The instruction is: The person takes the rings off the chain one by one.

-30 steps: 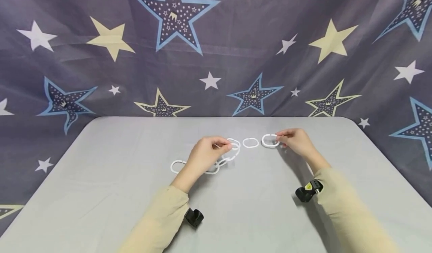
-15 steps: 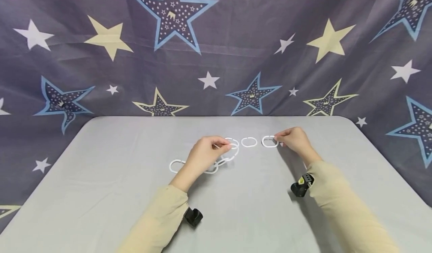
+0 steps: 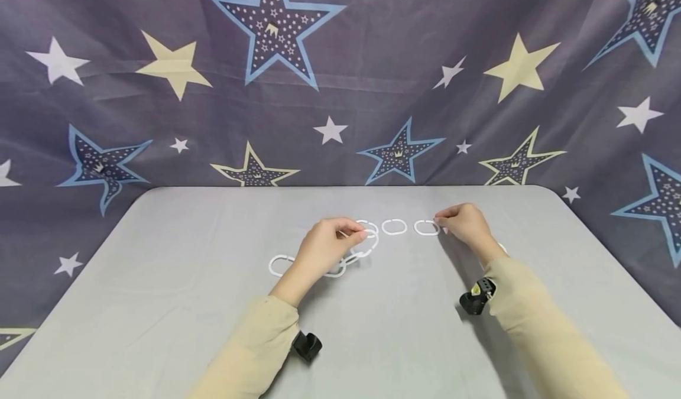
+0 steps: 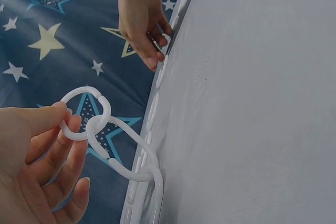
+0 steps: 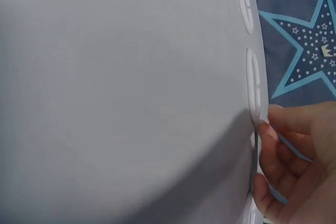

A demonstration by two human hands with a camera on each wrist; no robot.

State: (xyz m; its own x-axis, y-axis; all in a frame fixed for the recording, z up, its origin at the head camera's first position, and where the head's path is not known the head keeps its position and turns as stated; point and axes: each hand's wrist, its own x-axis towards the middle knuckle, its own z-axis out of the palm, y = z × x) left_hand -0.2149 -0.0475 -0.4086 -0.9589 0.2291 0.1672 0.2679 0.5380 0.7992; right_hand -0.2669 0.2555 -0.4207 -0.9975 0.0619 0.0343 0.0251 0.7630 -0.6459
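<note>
My left hand (image 3: 327, 248) pinches a white oval plastic chain link (image 4: 84, 94) between thumb and fingertip. More links hang from it, joined end through end, and this chain (image 3: 351, 259) trails down to the table, partly hidden behind the wrist. My right hand (image 3: 465, 224) is farther right, low over the table, with thumb and forefinger pinched at the right end of a separate link (image 3: 427, 228). That link lies level with the tabletop, close to it or on it. Between the hands lies another loose link (image 3: 394, 227), touched by neither.
The grey table (image 3: 159, 304) ends at a starry curtain (image 3: 362, 91) behind it. A bit of white (image 3: 502, 249) shows past the right wrist, mostly hidden. Dark wrist cameras (image 3: 307, 346) sit under both sleeves.
The link at my right fingertips has come down from slightly raised to level with the table. My left hand and its chain stay almost still.
</note>
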